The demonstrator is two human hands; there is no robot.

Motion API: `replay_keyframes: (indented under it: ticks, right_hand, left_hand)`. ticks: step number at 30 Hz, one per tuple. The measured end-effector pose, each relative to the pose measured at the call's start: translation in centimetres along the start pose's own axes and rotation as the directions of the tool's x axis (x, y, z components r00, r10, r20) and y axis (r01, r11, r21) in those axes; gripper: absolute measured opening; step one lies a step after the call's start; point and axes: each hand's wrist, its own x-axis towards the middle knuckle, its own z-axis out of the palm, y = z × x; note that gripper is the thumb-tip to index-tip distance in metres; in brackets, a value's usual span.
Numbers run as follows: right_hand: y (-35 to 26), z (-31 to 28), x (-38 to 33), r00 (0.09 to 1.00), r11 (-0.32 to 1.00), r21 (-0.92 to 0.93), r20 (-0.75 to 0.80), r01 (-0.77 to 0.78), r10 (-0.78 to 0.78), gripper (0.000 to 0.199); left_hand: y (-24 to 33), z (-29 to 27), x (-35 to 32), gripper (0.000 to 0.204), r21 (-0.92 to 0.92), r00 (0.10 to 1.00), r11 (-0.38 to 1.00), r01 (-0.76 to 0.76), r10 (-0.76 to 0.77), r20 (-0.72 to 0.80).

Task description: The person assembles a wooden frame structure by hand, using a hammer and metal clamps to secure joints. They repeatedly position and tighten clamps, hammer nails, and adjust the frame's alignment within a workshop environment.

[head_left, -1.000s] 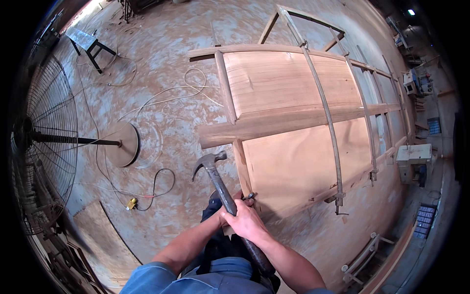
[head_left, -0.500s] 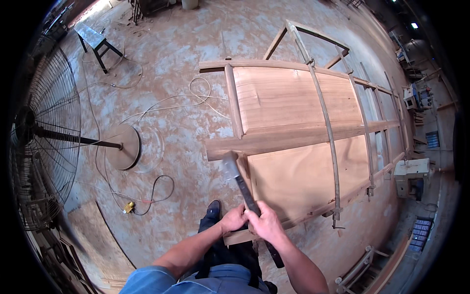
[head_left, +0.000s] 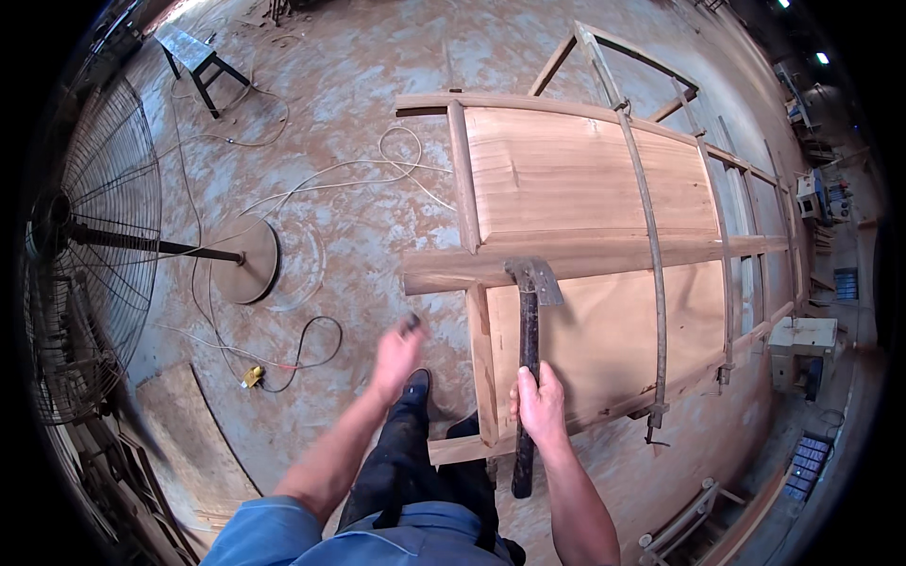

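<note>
Right hand (head_left: 540, 407) grips dark-handled steel hammer (head_left: 528, 363) against pale wooden rail (head_left: 604, 259).

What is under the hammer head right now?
The hammer head rests on the wooden cross rail of the door frame, where the short upright meets it. The spot beneath the head is covered; no nail is visible. The right hand holds the handle.

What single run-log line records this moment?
right hand: grips hammer | hammer head: on door frame | left hand: free, off hammer
</note>
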Motion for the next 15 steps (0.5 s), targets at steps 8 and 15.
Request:
replay_keyframes:
  ticks: [8, 15]
  right_hand:
    - [2.8, 0.4, 2.3, 0.988, 0.971, -0.205, -0.06, 0.126, -0.141, 0.024]
    - [1.8, 0.5, 1.7, 0.99, 0.97, -0.227, -0.088, 0.09, -0.112, 0.03]
  left_hand:
    - [8.2, -3.6, 6.6, 0.038, -0.047, 0.989, 0.999, -0.021, 0.027, 0.148]
    - [7.3, -3.5, 7.7, 0.027, -0.248, 0.983, 0.958, 0.147, -0.113, 0.146]
